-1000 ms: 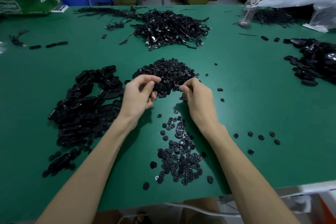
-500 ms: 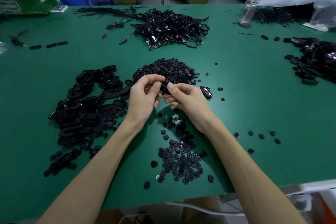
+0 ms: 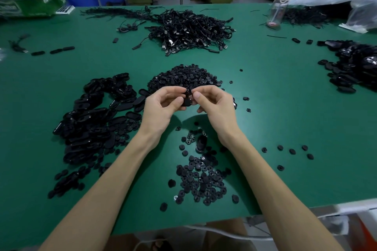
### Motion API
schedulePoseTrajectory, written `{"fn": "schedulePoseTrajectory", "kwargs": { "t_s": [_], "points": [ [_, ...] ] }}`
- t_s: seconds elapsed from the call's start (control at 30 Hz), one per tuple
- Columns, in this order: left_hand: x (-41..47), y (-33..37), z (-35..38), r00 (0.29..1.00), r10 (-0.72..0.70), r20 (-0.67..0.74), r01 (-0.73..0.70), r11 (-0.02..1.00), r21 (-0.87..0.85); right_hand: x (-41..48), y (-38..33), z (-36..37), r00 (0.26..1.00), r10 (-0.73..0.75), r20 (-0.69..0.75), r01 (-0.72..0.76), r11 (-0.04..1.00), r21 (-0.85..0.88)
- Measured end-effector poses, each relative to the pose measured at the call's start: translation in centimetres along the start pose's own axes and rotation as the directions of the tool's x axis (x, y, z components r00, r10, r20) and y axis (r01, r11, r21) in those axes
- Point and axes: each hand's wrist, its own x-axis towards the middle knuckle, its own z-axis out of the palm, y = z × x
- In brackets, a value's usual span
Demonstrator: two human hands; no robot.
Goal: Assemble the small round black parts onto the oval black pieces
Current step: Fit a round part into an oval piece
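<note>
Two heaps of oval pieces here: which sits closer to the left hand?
The left heap, just beside the left hand; the other heap lies far off to the right.

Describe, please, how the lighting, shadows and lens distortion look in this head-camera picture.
Head view: the left hand and right hand throw soft shadows on the green table beneath them; the oval black piece and small round part they pinch read as near-featureless black; glossy oval pieces at right catch glare and smear; the wide lens bows the table edges.
</note>
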Motion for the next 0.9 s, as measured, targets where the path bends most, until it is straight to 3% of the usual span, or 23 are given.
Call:
{"fn": "schedulePoseTrajectory", "kwargs": {
  "t_s": [0.27, 0.9],
  "points": [
    [0.10, -0.23, -0.02, 0.996, -0.060, -0.072, 0.064, 0.997, 0.043, 0.12, -0.06, -0.08, 0.999, 0.029, -0.028, -0.027, 0.997, 0.075],
    [-0.11, 0.37, 0.21, 0.981, -0.145, -0.130, 0.128, 0.983, -0.133, -0.34, -0.43, 0.42, 0.998, 0.010, 0.060, -0.010, 1.000, -0.004]
  ]
}}
